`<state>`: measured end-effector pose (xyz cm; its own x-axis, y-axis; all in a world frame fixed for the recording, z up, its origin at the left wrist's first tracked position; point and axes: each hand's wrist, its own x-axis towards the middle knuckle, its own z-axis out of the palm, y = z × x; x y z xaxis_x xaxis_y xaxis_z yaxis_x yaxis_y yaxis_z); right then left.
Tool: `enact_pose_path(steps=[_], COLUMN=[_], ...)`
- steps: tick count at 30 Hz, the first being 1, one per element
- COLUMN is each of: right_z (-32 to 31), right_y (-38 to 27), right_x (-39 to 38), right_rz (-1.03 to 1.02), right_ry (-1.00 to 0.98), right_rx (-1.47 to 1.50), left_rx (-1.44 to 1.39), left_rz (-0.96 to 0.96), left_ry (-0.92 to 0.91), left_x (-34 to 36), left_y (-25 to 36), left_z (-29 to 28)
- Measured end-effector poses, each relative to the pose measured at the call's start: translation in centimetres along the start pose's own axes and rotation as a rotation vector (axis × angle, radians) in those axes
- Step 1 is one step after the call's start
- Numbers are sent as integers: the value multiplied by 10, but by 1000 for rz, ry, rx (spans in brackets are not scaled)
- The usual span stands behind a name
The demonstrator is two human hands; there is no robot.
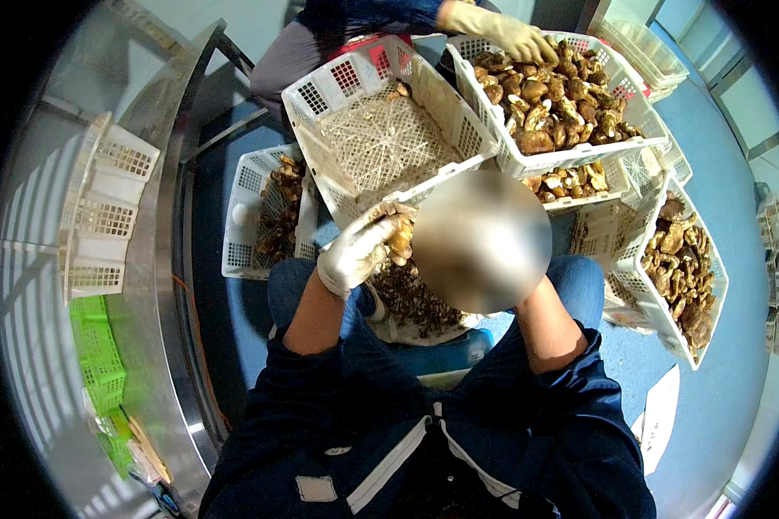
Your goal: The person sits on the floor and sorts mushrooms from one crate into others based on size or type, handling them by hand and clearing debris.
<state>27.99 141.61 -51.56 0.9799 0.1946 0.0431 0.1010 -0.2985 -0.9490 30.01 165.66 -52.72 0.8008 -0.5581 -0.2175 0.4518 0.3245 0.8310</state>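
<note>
My left hand [346, 258], in a pale glove, is closed around a brown mushroom [401, 240]. It is raised above my lap at the near edge of a white perforated crate [398, 138], which has a few scraps on its floor. My right forearm [550, 324] reaches forward, but a round blurred patch covers the hand, so its fingers and anything in them are hidden. Below the hands, between my knees, lies a heap of small dark pieces [420, 298], too small to name for certain.
Another person's gloved hand [515, 39] touches mushrooms in a full crate [571, 154] at the far right. A tilted crate of mushrooms [684, 268] stands to my right, a crate with dark pieces [242, 238] to my left. A metal table [160, 346] runs along the left.
</note>
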Motion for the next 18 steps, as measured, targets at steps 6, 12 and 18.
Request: enact_pose_path(steps=[6,12,18], right_z=[3,3,1], right_y=[-6,-5,-7], right_x=[2,3,2], right_rz=[-19,-15,-11], right_ry=[3,-2,-9], right_rx=[-33,-50,-61], left_rx=[-665,-109,-153], left_rz=[-162,-63,-243], left_ry=[-131,52,46], left_x=[14,7,11], left_y=[-32,-12,-18], left_z=[-42,-1,-21])
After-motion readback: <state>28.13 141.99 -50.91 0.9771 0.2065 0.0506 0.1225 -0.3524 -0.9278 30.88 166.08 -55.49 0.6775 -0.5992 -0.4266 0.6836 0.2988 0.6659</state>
